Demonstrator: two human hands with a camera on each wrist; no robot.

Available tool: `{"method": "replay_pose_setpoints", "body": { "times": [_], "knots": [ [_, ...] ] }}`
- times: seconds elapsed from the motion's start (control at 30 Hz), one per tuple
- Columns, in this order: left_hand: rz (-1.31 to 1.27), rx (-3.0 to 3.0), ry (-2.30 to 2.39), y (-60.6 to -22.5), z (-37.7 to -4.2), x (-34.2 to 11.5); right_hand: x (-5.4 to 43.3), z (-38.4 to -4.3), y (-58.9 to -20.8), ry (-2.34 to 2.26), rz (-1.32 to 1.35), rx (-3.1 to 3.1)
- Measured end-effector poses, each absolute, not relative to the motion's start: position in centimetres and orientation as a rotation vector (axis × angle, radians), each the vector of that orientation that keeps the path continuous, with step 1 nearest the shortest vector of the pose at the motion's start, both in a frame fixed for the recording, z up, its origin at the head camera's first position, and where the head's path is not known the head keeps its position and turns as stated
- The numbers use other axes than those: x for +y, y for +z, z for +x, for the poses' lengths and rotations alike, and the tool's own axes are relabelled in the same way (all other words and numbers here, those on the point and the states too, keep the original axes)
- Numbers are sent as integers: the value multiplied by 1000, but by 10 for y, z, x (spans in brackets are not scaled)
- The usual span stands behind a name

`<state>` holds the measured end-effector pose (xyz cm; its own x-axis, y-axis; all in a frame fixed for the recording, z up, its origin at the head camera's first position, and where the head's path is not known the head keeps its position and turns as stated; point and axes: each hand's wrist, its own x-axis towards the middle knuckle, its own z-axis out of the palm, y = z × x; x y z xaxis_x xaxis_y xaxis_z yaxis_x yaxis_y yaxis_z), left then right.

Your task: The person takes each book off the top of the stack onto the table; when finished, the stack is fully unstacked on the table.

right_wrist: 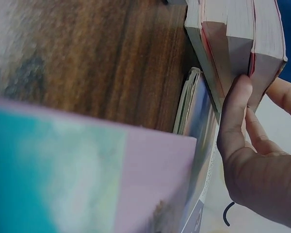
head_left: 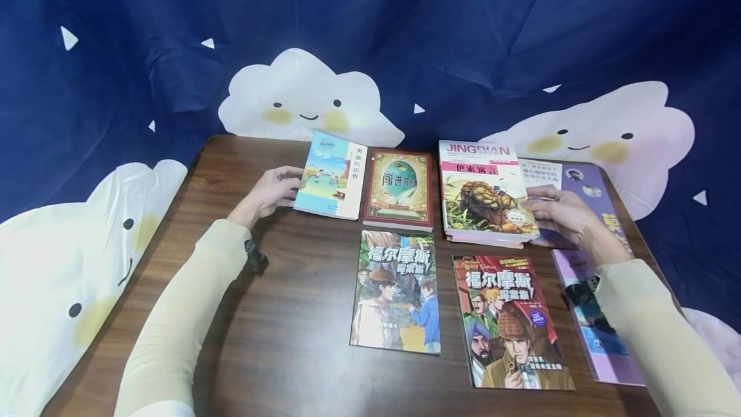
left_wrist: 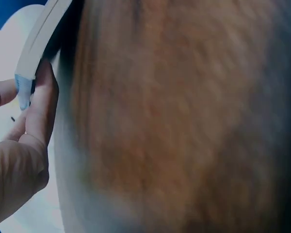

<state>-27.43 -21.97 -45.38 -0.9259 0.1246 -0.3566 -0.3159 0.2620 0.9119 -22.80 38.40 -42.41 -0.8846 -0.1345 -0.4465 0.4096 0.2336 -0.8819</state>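
My left hand (head_left: 272, 190) pinches the left edge of a light-blue and white paperback book (head_left: 331, 176). In the left wrist view, the thumb and fingers (left_wrist: 43, 104) lie on opposite faces of that book (left_wrist: 41, 41). My right hand (head_left: 558, 214) is at the right edge of a stack of books, its top one white and pink with a lion picture (head_left: 486, 188). The right wrist view shows fingers (right_wrist: 235, 111) against the page edges near the top of the stack (right_wrist: 240, 36), with another digit by the top cover.
A red-bordered green book (head_left: 398, 186) lies between the two held ones. Nearer are two comic-style detective books, one greenish (head_left: 396, 291) and one red (head_left: 512, 324). A purple book (head_left: 616, 365) lies under the right forearm, another purple-grey one (head_left: 590, 195) behind the right hand.
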Motion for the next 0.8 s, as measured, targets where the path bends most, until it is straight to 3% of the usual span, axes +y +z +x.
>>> {"method": "replay_pose_setpoints", "body": {
  "times": [0.23,0.4,0.8],
  "knots": [
    [-96,2415,1480,-452,-274,-222,384,-228,-423,-1661,229,2104],
    [-32,2405,1590,-443,-276,-203,384,-228,-424,-1649,226,2117],
    [133,1975,1909,-438,-265,-58,385,-228,-428,-1639,225,2142]
  ]
}}
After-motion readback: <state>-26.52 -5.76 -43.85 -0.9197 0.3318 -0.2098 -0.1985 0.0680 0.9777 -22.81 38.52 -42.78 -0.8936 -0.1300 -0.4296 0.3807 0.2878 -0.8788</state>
